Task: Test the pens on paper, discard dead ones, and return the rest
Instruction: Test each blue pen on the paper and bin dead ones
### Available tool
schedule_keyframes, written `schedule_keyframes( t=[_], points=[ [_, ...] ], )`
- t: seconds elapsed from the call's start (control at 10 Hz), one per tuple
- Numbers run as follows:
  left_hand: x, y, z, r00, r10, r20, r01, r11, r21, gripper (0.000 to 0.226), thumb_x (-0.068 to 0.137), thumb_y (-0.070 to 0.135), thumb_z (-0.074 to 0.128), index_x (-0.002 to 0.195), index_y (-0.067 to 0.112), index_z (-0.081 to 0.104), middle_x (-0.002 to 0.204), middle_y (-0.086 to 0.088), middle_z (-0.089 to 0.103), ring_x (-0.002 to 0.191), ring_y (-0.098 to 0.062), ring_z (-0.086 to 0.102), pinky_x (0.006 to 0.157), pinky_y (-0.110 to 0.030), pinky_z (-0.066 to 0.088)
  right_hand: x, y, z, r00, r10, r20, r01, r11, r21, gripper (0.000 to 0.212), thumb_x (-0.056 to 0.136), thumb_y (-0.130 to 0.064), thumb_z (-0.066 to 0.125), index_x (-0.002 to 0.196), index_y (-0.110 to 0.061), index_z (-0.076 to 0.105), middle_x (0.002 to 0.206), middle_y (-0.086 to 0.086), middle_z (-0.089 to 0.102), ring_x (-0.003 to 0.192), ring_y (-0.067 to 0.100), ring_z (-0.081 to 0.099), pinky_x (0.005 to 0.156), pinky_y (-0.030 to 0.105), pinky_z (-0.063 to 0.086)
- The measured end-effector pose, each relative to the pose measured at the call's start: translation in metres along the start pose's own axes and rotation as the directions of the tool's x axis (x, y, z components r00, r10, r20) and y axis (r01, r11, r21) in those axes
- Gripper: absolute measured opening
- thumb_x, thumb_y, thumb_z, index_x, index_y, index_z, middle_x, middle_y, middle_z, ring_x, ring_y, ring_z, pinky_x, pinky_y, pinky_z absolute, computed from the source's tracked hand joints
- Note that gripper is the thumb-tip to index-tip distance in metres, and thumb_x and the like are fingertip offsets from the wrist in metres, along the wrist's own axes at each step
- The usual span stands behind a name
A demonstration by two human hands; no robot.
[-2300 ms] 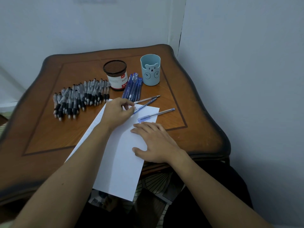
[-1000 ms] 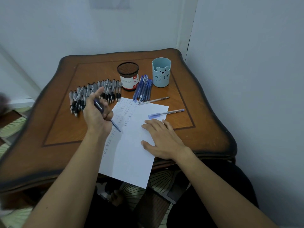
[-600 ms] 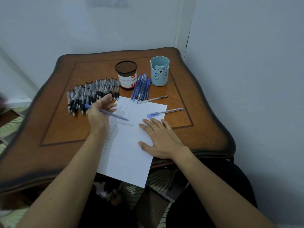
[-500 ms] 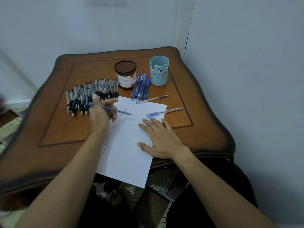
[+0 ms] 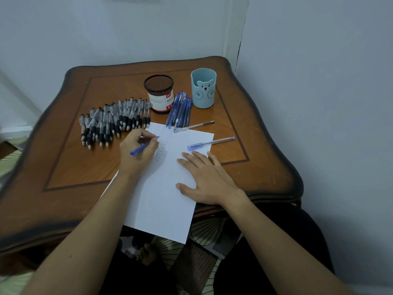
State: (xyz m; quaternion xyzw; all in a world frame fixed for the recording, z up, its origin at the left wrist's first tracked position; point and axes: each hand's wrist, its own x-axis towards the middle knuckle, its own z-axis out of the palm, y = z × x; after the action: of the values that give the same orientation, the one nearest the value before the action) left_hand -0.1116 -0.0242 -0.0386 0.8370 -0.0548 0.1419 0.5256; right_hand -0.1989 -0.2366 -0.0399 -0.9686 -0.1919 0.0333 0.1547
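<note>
My left hand [image 5: 136, 152] grips a blue pen [image 5: 139, 149] with its tip down on the white paper [image 5: 165, 188], beside rows of small ink marks near the sheet's top. My right hand [image 5: 204, 177] lies flat with spread fingers on the paper's right side. A capped blue pen [image 5: 210, 143] lies across the sheet's top right corner. A silver pen [image 5: 194, 126] lies just above the paper. Several blue pens [image 5: 179, 112] lie bunched between the two cups. A big row of grey and black pens [image 5: 110, 122] lies to the left.
A black mesh pen cup [image 5: 159, 92] with a red and white label and a light blue bear cup [image 5: 203, 88] stand at the back of the wooden table [image 5: 63, 162]. Walls close in behind and on the right. The paper overhangs the table's near edge.
My left hand picked a blue pen up from above the paper, turned it round in its fingers and brought its tip down onto the sheet. My right hand stayed flat on the paper.
</note>
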Motion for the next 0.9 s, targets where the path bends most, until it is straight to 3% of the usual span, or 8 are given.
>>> schedule_keyframes(
  t=[0.1, 0.2, 0.3, 0.4, 0.5, 0.7, 0.8, 0.9],
  points=[
    [0.001, 0.000, -0.002, 0.999, -0.049, 0.020, 0.050, 0.998, -0.044, 0.011, 0.085, 0.017, 0.078, 0.084, 0.010, 0.069, 0.081, -0.006, 0.071, 0.072, -0.025, 0.071, 0.067, -0.037, 0.061, -0.001, 0.000, -0.001, 1.000, 0.002, 0.002, -0.002, 1.000, 0.001, 0.071, 0.097, -0.064, 0.038, 0.157, -0.031, 0.022, 0.167, -0.008, 0.012, 0.153, 0.012, 0.002, 0.123, 0.047, -0.005],
    [-0.001, 0.009, 0.000, 0.996, -0.087, -0.006, 0.086, 0.993, -0.083, 0.009, 0.086, 0.002, 0.074, 0.084, -0.001, 0.066, 0.079, -0.014, 0.070, 0.063, -0.023, 0.070, 0.051, -0.029, 0.057, -0.001, 0.000, -0.002, 1.000, 0.001, 0.000, -0.001, 1.000, 0.003, 0.071, 0.097, -0.063, 0.038, 0.157, -0.030, 0.022, 0.167, -0.008, 0.012, 0.153, 0.012, 0.002, 0.123, 0.046, -0.005],
    [0.000, 0.008, 0.001, 0.989, -0.134, -0.058, 0.128, 0.986, -0.107, 0.016, 0.077, -0.010, 0.061, 0.065, -0.004, 0.052, 0.057, -0.015, 0.057, 0.041, -0.022, 0.057, 0.040, -0.029, 0.044, 0.000, 0.000, -0.002, 1.000, 0.003, -0.004, -0.003, 1.000, 0.010, 0.071, 0.096, -0.064, 0.040, 0.157, -0.030, 0.023, 0.167, -0.008, 0.013, 0.153, 0.013, 0.003, 0.123, 0.046, -0.006],
    [0.003, 0.007, -0.003, 0.986, -0.153, -0.069, 0.146, 0.985, -0.089, 0.033, 0.061, -0.003, 0.057, 0.047, 0.018, 0.037, 0.045, 0.001, 0.036, 0.046, -0.022, 0.040, 0.050, -0.033, 0.038, -0.001, -0.001, -0.003, 1.000, 0.004, -0.006, -0.004, 1.000, 0.017, 0.071, 0.096, -0.063, 0.040, 0.156, -0.030, 0.025, 0.166, -0.007, 0.014, 0.153, 0.013, 0.004, 0.123, 0.046, -0.005],
    [0.001, 0.010, -0.003, 0.990, -0.121, -0.077, 0.120, 0.993, -0.015, 0.039, 0.064, -0.011, 0.055, 0.050, 0.016, 0.030, 0.048, 0.004, 0.029, 0.049, -0.009, 0.027, 0.055, -0.031, 0.031, -0.001, -0.001, -0.003, 1.000, 0.001, -0.016, -0.001, 1.000, 0.026, 0.070, 0.096, -0.063, 0.041, 0.156, -0.030, 0.027, 0.166, -0.007, 0.016, 0.153, 0.014, 0.006, 0.123, 0.047, -0.004],
    [0.003, 0.004, -0.001, 0.991, -0.097, -0.092, 0.097, 0.995, 0.003, 0.034, 0.067, -0.015, 0.052, 0.055, 0.007, 0.028, 0.054, -0.005, 0.026, 0.051, -0.008, 0.022, 0.057, -0.033, 0.025, -0.001, -0.002, -0.004, 1.000, 0.009, -0.019, -0.008, 0.999, 0.031, 0.070, 0.095, -0.063, 0.043, 0.155, -0.030, 0.028, 0.166, -0.008, 0.017, 0.152, 0.013, 0.007, 0.123, 0.047, -0.003],
    [0.002, 0.000, 0.000, 0.995, -0.075, -0.066, 0.076, 0.997, 0.016, 0.032, 0.066, -0.014, 0.050, 0.055, 0.007, 0.028, 0.051, 0.004, 0.027, 0.051, -0.011, 0.023, 0.055, -0.032, 0.023, -0.001, -0.002, -0.004, 1.000, 0.010, -0.018, -0.009, 1.000, 0.030, 0.070, 0.095, -0.063, 0.043, 0.155, -0.030, 0.028, 0.166, -0.008, 0.017, 0.152, 0.013, 0.007, 0.123, 0.047, -0.003],
    [0.004, -0.003, -0.001, 0.994, -0.081, -0.069, 0.083, 0.996, 0.026, 0.022, 0.064, -0.013, 0.048, 0.058, -0.001, 0.031, 0.054, -0.008, 0.028, 0.054, -0.017, 0.027, 0.055, -0.034, 0.025, -0.001, -0.002, -0.004, 1.000, 0.012, -0.015, -0.012, 1.000, 0.022, 0.071, 0.095, -0.063, 0.043, 0.155, -0.030, 0.027, 0.166, -0.008, 0.016, 0.152, 0.013, 0.006, 0.123, 0.047, -0.004]
  ],
)
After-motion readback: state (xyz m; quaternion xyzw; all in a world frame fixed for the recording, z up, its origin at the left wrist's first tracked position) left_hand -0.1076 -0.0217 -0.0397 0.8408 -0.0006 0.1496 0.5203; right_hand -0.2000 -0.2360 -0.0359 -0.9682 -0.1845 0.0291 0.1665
